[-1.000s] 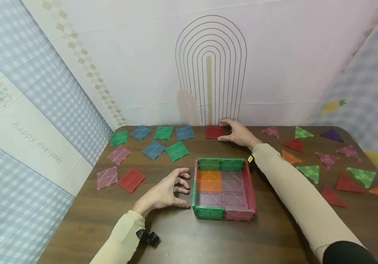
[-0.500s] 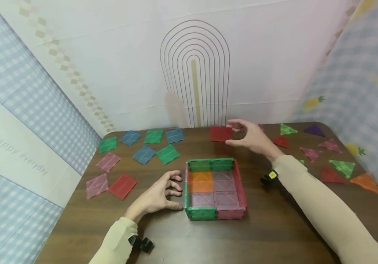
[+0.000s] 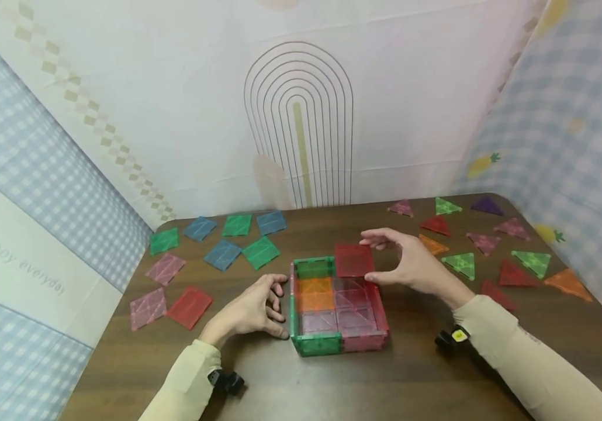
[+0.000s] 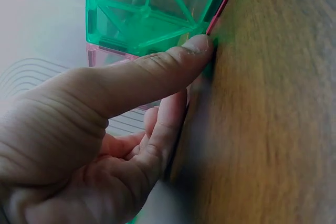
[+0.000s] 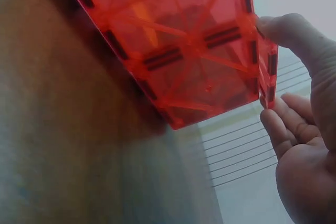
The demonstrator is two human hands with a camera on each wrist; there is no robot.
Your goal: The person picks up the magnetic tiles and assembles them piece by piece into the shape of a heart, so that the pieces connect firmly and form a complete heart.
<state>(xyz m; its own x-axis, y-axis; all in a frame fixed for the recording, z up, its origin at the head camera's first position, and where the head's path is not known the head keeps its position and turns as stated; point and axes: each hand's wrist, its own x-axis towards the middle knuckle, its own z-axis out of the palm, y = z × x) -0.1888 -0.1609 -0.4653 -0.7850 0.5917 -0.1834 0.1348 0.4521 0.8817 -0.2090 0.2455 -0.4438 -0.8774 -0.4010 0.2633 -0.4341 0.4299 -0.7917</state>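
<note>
Pinching a red tile (image 3: 353, 261), the right hand (image 3: 414, 264) is poised at the back right corner of the box (image 3: 319, 345); the left hand (image 3: 251, 310), fingers loosely curved, rests beside its left side.

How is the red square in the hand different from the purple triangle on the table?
The square is red, but the triangle is purple. The square has four sides, while the triangle has three. The right hand pinches the square near the box, but the triangle lies on the table with no hand touching it. Both are flat with straight edges.
</note>
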